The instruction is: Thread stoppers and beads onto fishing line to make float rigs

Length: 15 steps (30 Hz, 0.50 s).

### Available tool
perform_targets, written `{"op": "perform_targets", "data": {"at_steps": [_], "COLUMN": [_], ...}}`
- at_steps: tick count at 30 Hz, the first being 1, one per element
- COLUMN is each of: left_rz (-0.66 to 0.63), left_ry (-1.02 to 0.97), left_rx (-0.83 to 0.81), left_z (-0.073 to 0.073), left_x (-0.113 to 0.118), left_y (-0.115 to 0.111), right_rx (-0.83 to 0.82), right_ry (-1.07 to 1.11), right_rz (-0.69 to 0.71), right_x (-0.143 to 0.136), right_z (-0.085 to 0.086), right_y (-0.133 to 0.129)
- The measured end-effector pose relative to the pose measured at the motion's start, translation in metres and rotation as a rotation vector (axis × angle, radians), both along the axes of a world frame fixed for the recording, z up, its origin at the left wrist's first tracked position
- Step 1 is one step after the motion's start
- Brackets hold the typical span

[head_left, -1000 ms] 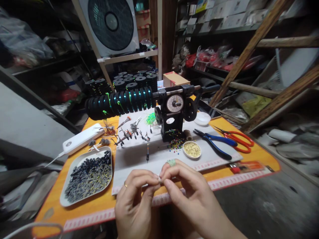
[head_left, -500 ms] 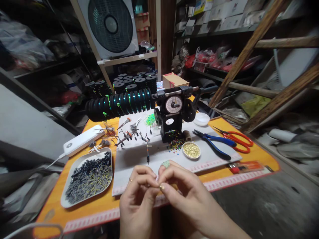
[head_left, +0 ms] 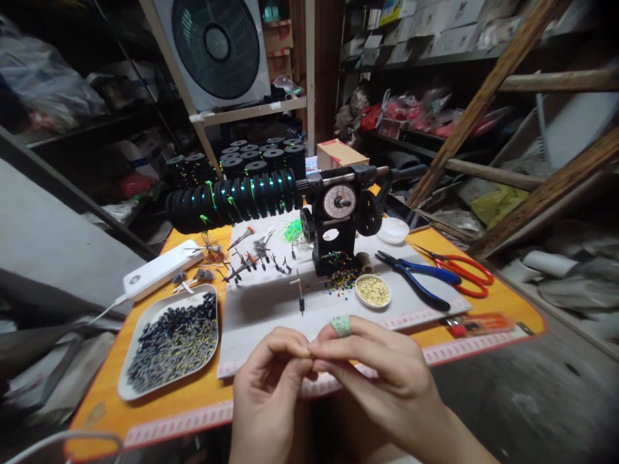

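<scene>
My left hand (head_left: 275,380) and my right hand (head_left: 382,367) meet fingertip to fingertip over the table's front edge. Both are closed in a pinch; whatever lies between the fingertips is too small and covered to name. Pale green tape wraps one finger of the right hand. Just beyond the fingers is a small thin stick piece (head_left: 300,293) with an orange section and a black lower end; I cannot tell whether it is joined to the hands. A dish of small gold pieces (head_left: 372,291) stands beyond the right hand, near scattered coloured beads (head_left: 341,277).
A white tray (head_left: 217,322) of small black and grey parts lies at left. A black winding machine (head_left: 333,225) carrying several spools (head_left: 236,200) stands behind. Blue-handled pliers (head_left: 416,277) and orange-handled scissors (head_left: 464,270) lie at right. A white power strip (head_left: 162,270) lies at far left.
The right hand has shifted slightly right and turned, its fingers straighter. A tiny gold piece seen at its thumb tip is now hidden. The thin stick piece has moved right.
</scene>
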<state>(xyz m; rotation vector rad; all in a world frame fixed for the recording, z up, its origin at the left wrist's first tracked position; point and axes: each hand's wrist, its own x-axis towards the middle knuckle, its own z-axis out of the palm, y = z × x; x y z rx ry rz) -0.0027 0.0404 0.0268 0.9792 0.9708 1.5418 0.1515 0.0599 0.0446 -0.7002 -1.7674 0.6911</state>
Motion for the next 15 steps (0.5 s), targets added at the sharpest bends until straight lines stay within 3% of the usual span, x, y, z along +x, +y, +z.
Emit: {"op": "perform_targets", "data": {"at_steps": [5,10,12,15], "left_rz": [-0.020,-0.096,-0.098,-0.064], "left_ry": [0.183,0.226,0.228,0.251], "left_rx": [0.107,0.154,0.166,0.186], "left_z": [0.006,0.000,-0.004,-0.012], "left_x": [-0.006,-0.011,-0.012,-0.013], "left_y": [0.004,0.007,0.009,0.009], "right_rx": [0.052,0.033,0.047,0.272], "right_ry": [-0.105,-0.237,-0.346,-0.498], "right_rz": [-0.020,0.010,0.023,-0.093], "right_x": [0.002,0.010,0.013,0.007], "right_z": [-0.003,0.002,0.016,0.058], "right_y": [0.006,0.010,0.017,0.045]}}
